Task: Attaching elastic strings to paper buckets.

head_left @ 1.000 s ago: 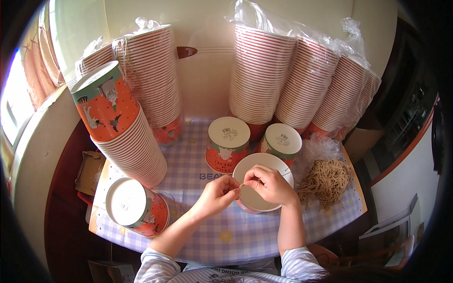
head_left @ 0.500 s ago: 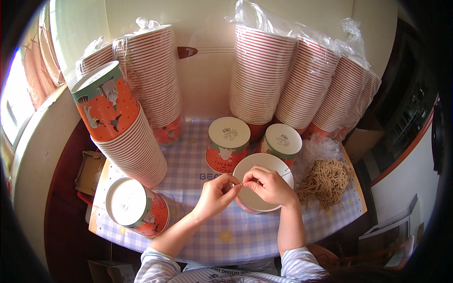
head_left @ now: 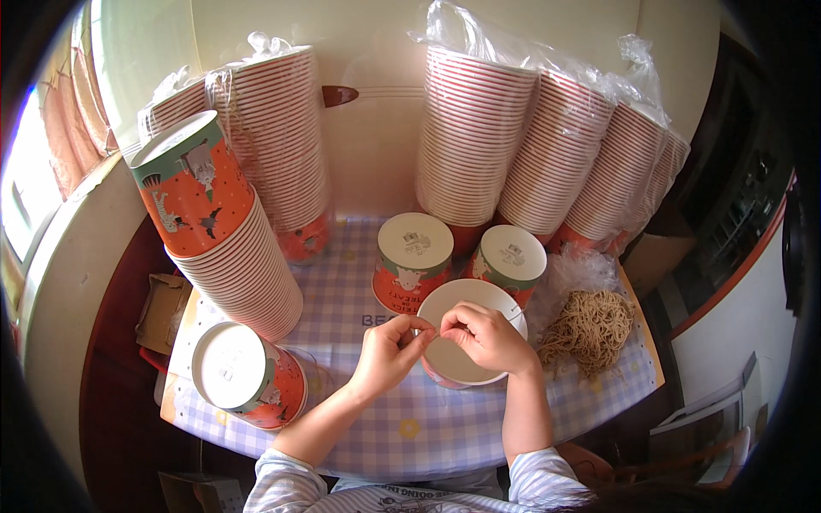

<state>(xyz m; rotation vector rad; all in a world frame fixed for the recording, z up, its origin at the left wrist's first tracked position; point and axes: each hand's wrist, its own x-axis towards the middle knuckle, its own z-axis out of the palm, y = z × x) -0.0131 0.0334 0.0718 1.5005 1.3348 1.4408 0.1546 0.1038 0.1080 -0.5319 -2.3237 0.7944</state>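
Note:
An orange paper bucket (head_left: pixel 479 373) with a white inside stands mouth up in front of me. At the left of its rim, my left hand (head_left: pixel 386 352) and my right hand (head_left: pixel 486 335) meet, each pinched shut. Between their fingertips is a short piece of thin tan cord (head_left: pixel 437 334), mostly hidden by the fingers. On the bucket's right inner wall a small thin end (head_left: pixel 517 313) shows, too small to make out fully. To the right lies a tangled heap of tan cords (head_left: pixel 590 329).
Two upturned buckets, one large (head_left: pixel 416 248) and one smaller (head_left: pixel 513 252), stand just behind. Tall bucket stacks in clear plastic (head_left: pixel 475 137) line the back. At left are a leaning stack (head_left: pixel 244 265) and a single upturned bucket (head_left: pixel 229 366). A checked cloth (head_left: pixel 359 436) covers the table.
The bucket has shifted slightly left under my hands. My fingertips have moved only a little and stay pinched together at its rim.

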